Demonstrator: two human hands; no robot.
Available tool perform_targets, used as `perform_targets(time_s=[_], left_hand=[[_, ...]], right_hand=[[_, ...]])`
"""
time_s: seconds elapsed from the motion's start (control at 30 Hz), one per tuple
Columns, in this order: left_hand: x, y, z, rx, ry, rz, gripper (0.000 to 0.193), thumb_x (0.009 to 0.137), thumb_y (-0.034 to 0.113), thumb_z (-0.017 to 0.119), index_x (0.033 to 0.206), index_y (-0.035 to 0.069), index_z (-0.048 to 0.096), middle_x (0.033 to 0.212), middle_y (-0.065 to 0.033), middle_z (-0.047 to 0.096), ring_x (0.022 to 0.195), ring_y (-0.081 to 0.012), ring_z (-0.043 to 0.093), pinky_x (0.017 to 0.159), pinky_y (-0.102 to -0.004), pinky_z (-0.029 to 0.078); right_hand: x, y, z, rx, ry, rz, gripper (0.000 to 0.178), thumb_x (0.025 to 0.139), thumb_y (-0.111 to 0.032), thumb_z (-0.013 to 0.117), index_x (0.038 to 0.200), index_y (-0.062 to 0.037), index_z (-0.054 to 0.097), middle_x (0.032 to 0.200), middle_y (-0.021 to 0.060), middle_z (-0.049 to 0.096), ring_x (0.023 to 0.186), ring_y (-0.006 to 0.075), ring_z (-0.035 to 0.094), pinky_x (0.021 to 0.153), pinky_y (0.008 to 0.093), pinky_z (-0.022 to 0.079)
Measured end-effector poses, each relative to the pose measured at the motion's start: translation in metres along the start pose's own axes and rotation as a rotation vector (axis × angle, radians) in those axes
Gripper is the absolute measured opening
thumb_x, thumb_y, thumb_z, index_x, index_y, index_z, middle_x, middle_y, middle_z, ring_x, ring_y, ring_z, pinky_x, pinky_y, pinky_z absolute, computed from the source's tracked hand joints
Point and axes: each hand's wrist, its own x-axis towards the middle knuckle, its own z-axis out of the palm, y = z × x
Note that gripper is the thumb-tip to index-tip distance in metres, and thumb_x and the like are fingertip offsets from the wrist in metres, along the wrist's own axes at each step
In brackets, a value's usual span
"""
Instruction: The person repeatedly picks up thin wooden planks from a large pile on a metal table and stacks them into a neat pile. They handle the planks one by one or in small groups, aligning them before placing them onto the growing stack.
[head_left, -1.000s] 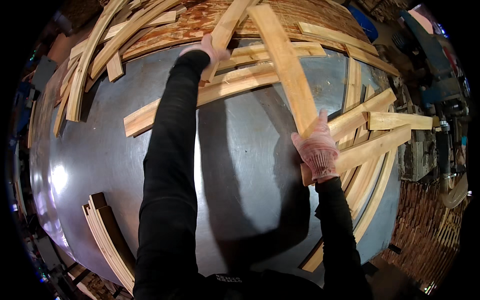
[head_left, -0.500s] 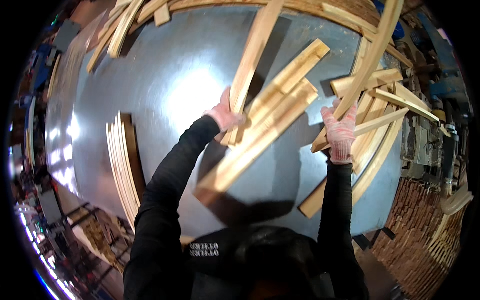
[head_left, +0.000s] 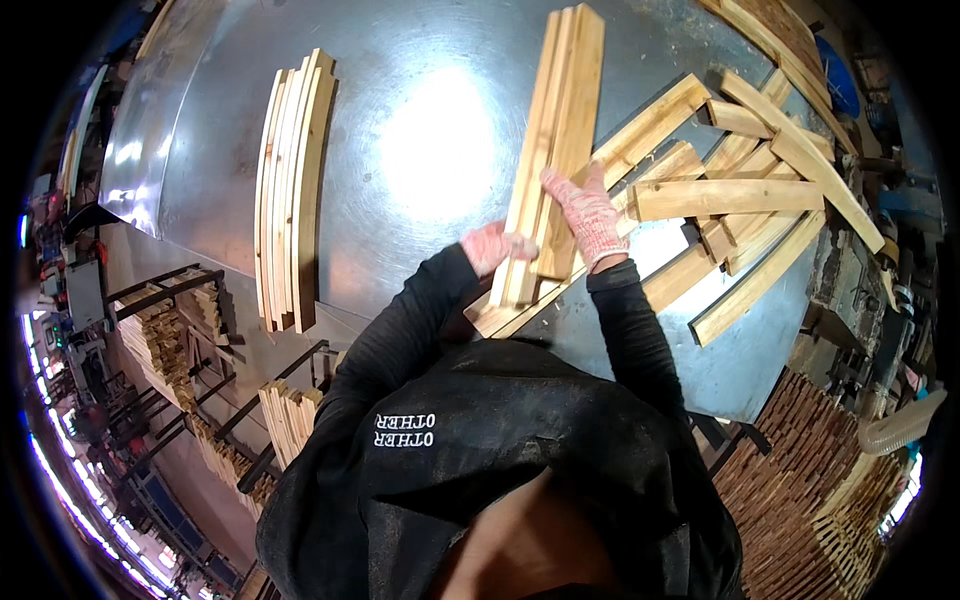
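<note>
I have a bundle of boards [head_left: 545, 145] between my two gloved hands, its near end close to me and its far end pointing away across the metal table [head_left: 220, 140]. My left hand [head_left: 492, 248] is clamped on the left side near the close end; my right hand [head_left: 588, 212] is clamped on the right side a little farther up, thumb and fingers spread. What my fingertips do underneath I cannot tell, nor whether the bundle rests on the surface or hangs just above it.

I'd judge this step as gathering and evening up: the boards lie side by side, but their near ends are not level. The next move calls for steady pressure from both sides, so that no board slides out, and for bringing those ends into line.

Under the near end pokes a board end [head_left: 488, 318], close to the table's near edge, which could snag. To my right a loose pile [head_left: 730, 200] crowds the table toward its right edge, boards crossing at all angles. To my left a neat stack [head_left: 300, 190] stands well apart from my hands, its near end by the near edge.
</note>
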Motion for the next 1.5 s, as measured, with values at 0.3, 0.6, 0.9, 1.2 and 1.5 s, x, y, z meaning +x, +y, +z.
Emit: perform_targets(time_s=[0.3, 0.6, 0.9, 1.2, 1.5], left_hand=[[-0.038, -0.082, -0.027, 0.306, 0.340, 0.177, 0.037, 0.090, 0.020, 0.066, 0.121, 0.000, 0.060, 0.103, -0.0115, 0.068, 0.090, -0.0179, 0.065, 0.083, -0.0312, 0.053], [-0.137, -0.025, -0.142, 1.089, 1.157, -0.573, 0.066, 0.089, 0.035, 0.061, 0.144, 0.016, 0.031, 0.119, -0.0176, 0.064, 0.102, -0.0414, 0.064, 0.089, -0.0597, 0.046], [-0.203, -0.052, -0.174, 1.573, 1.599, 0.257, 0.086, 0.070, 0.042, 0.080, 0.134, -0.003, 0.043, 0.128, -0.0310, 0.048, 0.117, -0.0460, 0.048, 0.097, -0.0557, 0.038], [-0.220, -0.038, -0.169, 0.115, 1.192, 0.548, 0.078, 0.081, 0.024, 0.076, 0.143, 0.000, 0.036, 0.126, -0.0158, 0.052, 0.110, -0.0234, 0.051, 0.095, -0.0366, 0.044], [-0.212, -0.014, -0.177, 0.468, 0.744, 0.074, 0.067, 0.090, 0.016, 0.065, 0.146, 0.003, 0.031, 0.111, -0.0111, 0.063, 0.089, -0.0160, 0.063, 0.070, -0.0292, 0.054]], right_hand=[[-0.029, 0.007, 0.047, -0.075, -0.223, 0.046, 0.123, 0.070, -0.047, 0.083, 0.149, 0.0112, 0.009, 0.152, 0.0304, 0.025, 0.143, 0.0370, 0.027, 0.116, 0.0333, 0.027], [-0.037, 0.016, 0.105, 0.000, -0.408, 0.024, 0.087, 0.079, -0.031, 0.076, 0.139, 0.0089, 0.028, 0.121, 0.0201, 0.059, 0.113, 0.0276, 0.058, 0.095, 0.0323, 0.046], [-0.046, -0.031, 0.245, -0.470, -0.784, 0.212, 0.119, 0.076, -0.043, 0.066, 0.141, 0.0190, -0.013, 0.126, 0.0305, 0.056, 0.117, 0.0380, 0.057, 0.100, 0.0314, 0.044], [-0.066, -0.030, 0.338, -0.020, -0.767, 0.016, 0.112, 0.086, -0.048, 0.067, 0.152, 0.0018, -0.008, 0.142, 0.0233, 0.047, 0.132, 0.0345, 0.045, 0.105, 0.0339, 0.040], [-0.044, -0.032, 0.100, -0.380, 0.024, -0.245, 0.075, 0.092, -0.043, 0.062, 0.150, -0.0045, 0.032, 0.148, 0.0211, 0.041, 0.136, 0.0345, 0.041, 0.108, 0.0403, 0.038]])
